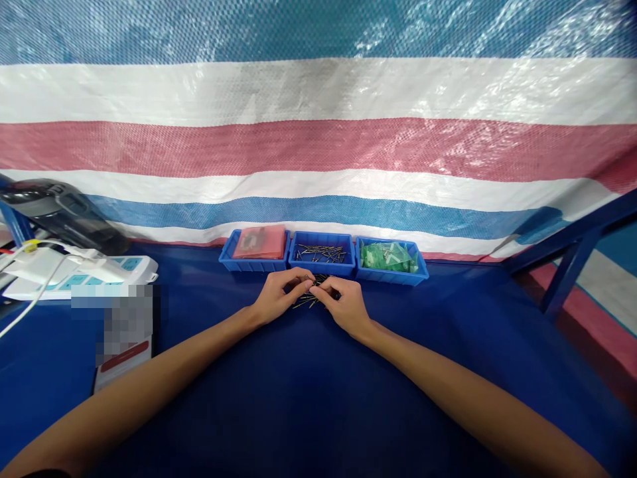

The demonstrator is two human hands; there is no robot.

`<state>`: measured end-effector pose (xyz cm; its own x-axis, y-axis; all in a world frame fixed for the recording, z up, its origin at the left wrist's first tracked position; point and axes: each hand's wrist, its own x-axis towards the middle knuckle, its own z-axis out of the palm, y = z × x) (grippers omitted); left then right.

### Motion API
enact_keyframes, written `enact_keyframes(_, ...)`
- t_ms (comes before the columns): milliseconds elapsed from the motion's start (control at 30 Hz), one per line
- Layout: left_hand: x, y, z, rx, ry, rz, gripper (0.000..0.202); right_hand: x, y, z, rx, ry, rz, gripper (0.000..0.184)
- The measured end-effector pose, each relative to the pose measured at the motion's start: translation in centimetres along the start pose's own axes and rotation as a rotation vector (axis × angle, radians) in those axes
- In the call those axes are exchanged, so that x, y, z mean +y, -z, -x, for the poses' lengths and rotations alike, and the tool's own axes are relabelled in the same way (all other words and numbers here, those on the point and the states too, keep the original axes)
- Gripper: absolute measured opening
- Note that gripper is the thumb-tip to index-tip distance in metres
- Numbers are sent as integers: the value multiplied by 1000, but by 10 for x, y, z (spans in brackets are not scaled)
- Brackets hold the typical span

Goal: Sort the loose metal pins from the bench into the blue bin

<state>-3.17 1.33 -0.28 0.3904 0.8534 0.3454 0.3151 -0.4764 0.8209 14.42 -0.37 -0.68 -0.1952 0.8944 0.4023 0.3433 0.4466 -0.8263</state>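
Observation:
My left hand [283, 292] and my right hand [343, 304] meet in front of the middle bin, their fingertips almost touching. Both are closed in a pinch, and whatever sits between the fingers is too small to name. Under and between them lies a small pile of thin, dark metal rods [304, 302], like drill bits or long screws, partly hidden by the fingers. More thin rods [321, 252] of the same look lie loose in the middle blue bin [323, 269], just beyond my hands.
A left blue bin [249, 265] holds pinkish-red plastic bags [266, 242]; a right blue bin [393, 275] holds green bags [385, 257]. On the left are a power strip [144, 269] with cables, a dark bottle [74, 216] and a partly blurred box [124, 362]. Striped sheeting [318, 146] hangs behind.

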Motion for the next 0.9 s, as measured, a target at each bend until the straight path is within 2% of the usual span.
enact_keyframes(300, 0, 1, 2, 0, -37, -63, 23, 1, -1, -1, -14, 23, 28, 27)
enact_keyframes(633, -3, 1, 4, 3, -38, -39, 25, 2, -1, 0, -14, 36, 16, 15)
enact_keyframes(900, -3, 0, 6, 47, -10, 25, 26, 0, -1, 0, -24, 20, 19, 15)
